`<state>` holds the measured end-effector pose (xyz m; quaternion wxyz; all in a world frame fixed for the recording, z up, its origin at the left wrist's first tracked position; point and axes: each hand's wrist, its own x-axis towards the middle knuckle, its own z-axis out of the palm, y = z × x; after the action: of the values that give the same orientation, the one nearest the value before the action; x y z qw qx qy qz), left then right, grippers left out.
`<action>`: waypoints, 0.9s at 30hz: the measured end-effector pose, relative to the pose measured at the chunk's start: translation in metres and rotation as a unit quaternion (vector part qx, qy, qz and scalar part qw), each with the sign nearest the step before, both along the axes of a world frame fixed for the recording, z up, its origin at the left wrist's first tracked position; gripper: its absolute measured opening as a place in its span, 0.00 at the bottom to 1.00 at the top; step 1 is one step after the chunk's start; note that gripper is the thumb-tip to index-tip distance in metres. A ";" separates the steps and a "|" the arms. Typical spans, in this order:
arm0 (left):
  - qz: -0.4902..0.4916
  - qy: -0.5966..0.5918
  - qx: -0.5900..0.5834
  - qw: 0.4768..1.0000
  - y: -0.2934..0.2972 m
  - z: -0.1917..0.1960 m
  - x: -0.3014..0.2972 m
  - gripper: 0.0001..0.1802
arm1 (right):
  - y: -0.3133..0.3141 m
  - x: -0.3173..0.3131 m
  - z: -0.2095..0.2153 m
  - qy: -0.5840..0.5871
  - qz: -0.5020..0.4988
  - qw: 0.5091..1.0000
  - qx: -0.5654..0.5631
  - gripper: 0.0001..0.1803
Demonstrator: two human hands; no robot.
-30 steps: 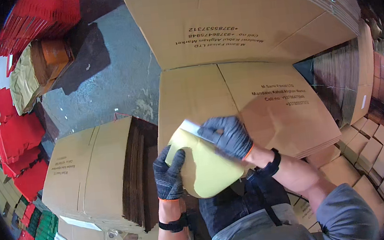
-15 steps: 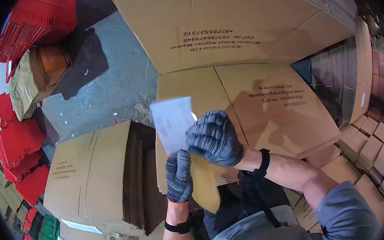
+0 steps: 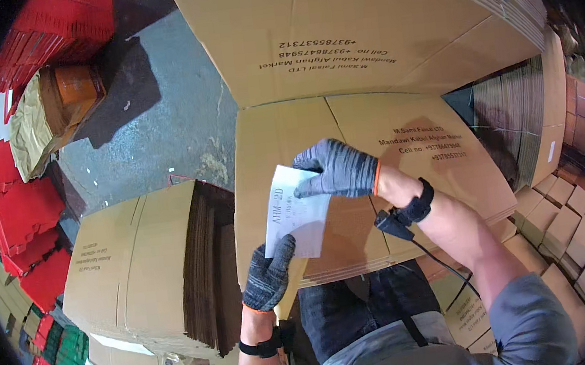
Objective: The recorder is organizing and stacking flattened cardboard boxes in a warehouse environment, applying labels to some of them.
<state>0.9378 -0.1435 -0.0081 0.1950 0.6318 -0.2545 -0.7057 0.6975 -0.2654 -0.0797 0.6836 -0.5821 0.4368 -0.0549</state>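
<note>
A white printed paper sheet [image 3: 294, 211] hangs tilted in front of me, above a flat cardboard carton. Gloved in dark grey knit with an orange cuff, my right hand [image 3: 339, 168] pinches its upper right part. At the lower left corner, the thumb of my left hand [image 3: 271, 274], in a matching glove, presses on the sheet. A yellowish-brown strip [image 3: 289, 304] shows beside the left hand, partly hidden by it and the sheet. Beneath lies the folded carton [image 3: 422, 190], topmost of a stack near my waist.
An upright carton panel [image 3: 331, 7] rises behind the stack. Another pile of flattened cartons [image 3: 130, 264] stands at left. Red folded stacks [image 3: 20, 204] and a brown box [image 3: 76, 91] line the far left, with grey floor [image 3: 160, 139] between. Small cartons [image 3: 561, 225] fill the right.
My right hand has moved up and to the right, turning the sheet so its printed face shows. The left hand has shifted slightly down and left. The yellowish strip is now more hidden.
</note>
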 end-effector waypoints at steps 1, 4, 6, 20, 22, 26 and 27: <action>-0.013 -0.003 0.055 0.998 0.005 -0.001 0.008 0.13 | -0.003 0.001 -0.003 -0.007 -0.019 1.000 -0.010 0.23; 0.020 0.027 0.034 0.999 0.008 -0.005 0.012 0.15 | 0.001 -0.013 -0.041 0.000 -0.220 0.973 0.073 0.16; -0.029 -0.033 0.150 0.988 0.026 -0.011 0.032 0.17 | 0.019 -0.020 -0.106 -0.017 -0.428 0.900 0.078 0.14; -0.111 0.130 0.283 0.944 0.113 -0.005 0.086 0.14 | 0.081 0.047 -0.308 0.444 -0.280 0.843 0.121 0.24; -0.178 0.115 0.287 0.934 0.100 -0.012 0.083 0.13 | 0.075 0.047 -0.304 0.478 -0.256 0.829 0.133 0.24; -0.128 0.129 0.328 0.927 0.092 -0.014 0.078 0.15 | 0.072 0.045 -0.307 0.494 -0.222 0.831 0.127 0.25; -0.105 0.146 0.321 0.930 0.089 -0.014 0.077 0.16 | 0.073 0.046 -0.307 0.501 -0.223 0.827 0.122 0.25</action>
<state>1.0148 -0.0543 -0.0221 -0.0584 0.5201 -0.0485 -0.8507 0.7431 -0.1921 -0.3868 0.4053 -0.3282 0.8403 0.1477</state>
